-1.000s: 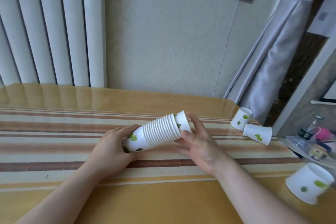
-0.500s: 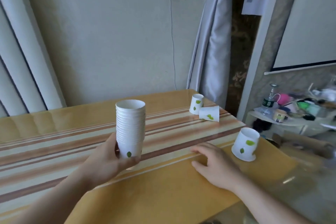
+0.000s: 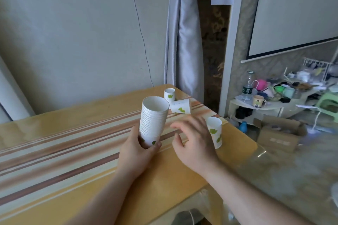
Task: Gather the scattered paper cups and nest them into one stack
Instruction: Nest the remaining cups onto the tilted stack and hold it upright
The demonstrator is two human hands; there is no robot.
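Observation:
My left hand [image 3: 136,151] is shut on the base of a tall stack of nested white paper cups [image 3: 153,118] with green leaf prints, held upright above the striped table [image 3: 64,148]. My right hand [image 3: 192,142] hovers just right of the stack, fingers apart and curled, holding nothing. A single cup [image 3: 215,133] stands right behind that hand near the table's right edge, partly hidden by it. At the far corner another cup [image 3: 169,95] stands, and a third cup [image 3: 181,108] lies on its side next to it.
The table's right edge and rounded corner lie close to the single cup. Beyond it are a low shelf [image 3: 274,104] crowded with bottles and mugs, and a cardboard box [image 3: 279,133] on the floor. A curtain [image 3: 182,42] hangs behind the far corner.
The stack went from lying sideways in both hands to upright in my left hand alone. My right hand let go, swung right and rose from the tabletop beside the single cup.

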